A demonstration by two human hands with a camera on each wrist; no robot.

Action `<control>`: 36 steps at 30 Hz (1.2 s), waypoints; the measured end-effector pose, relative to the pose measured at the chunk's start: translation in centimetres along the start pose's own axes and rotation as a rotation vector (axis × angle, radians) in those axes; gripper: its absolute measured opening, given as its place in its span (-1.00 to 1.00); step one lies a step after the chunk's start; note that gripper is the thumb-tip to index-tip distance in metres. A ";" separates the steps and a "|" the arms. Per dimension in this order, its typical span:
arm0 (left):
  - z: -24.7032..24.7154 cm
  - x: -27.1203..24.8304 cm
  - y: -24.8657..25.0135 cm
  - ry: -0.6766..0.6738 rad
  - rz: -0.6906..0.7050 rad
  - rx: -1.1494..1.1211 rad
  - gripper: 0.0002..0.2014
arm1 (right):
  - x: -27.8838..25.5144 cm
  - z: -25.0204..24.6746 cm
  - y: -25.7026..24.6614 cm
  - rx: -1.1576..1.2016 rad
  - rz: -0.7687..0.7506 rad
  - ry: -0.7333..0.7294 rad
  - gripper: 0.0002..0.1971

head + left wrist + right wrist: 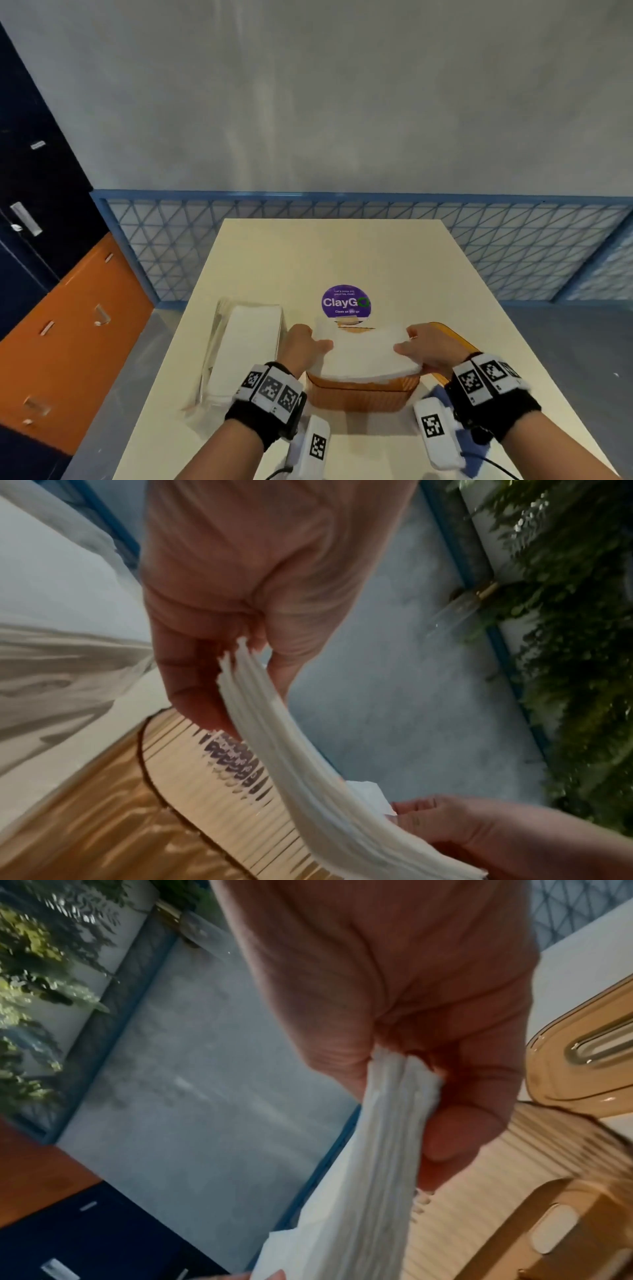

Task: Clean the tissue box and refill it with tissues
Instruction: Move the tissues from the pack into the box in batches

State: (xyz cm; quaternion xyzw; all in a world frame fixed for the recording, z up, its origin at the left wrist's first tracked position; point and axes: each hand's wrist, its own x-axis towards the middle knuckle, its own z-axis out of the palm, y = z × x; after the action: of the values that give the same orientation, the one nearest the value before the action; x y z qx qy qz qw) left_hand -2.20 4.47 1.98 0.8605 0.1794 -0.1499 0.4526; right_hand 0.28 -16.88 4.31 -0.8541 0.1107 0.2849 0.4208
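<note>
Left hand (305,346): thumb on top and fingers beneath, pinching the left end of the tissue stack (364,353); in the left wrist view the layered edge runs right into the crook of the thumb.

Right hand (426,349): the same pinch on the stack's right end, thumb over and fingers under.

Tissue stack: white, many sheets, sagging in the middle between the two hands. It sits at the open mouth of the tissue box (363,394), its near edge lying on the box's near rim and its ends overhanging both short sides (whether the underside reaches inside the box cannot be told).

Tissue box: amber, translucent, ribbed walls, directly below both hands, lid off.

Lid (582,1056): amber, with a slot in it, lying flat on the table just beyond the right hand; in the head view only its curved edge shows behind the right wrist.

Clear packet of tissues (245,349): just outside the left hand, lengthwise along the table's left edge, its wrapper reaching that edge.

Blue cloth (442,394): beneath the right wrist, mostly hidden.

Purple round sticker (346,301): on the table (342,253) beyond the stack; past it the cream top lies bare to the far edge.

Blue lattice railing (513,240): beyond the far edge of the table.
</note>
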 end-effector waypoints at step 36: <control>5.5 2.7 0.1 -0.141 0.101 0.626 -0.69 | 4.4 4.8 -0.1 -0.902 -0.055 0.010 -0.77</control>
State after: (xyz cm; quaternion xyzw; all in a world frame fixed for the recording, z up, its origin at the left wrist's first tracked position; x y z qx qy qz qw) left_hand -0.27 0.28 -2.05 0.9533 0.0495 -0.2344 0.1841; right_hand 1.99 -12.83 -0.56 -0.9561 -0.0452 0.2893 0.0136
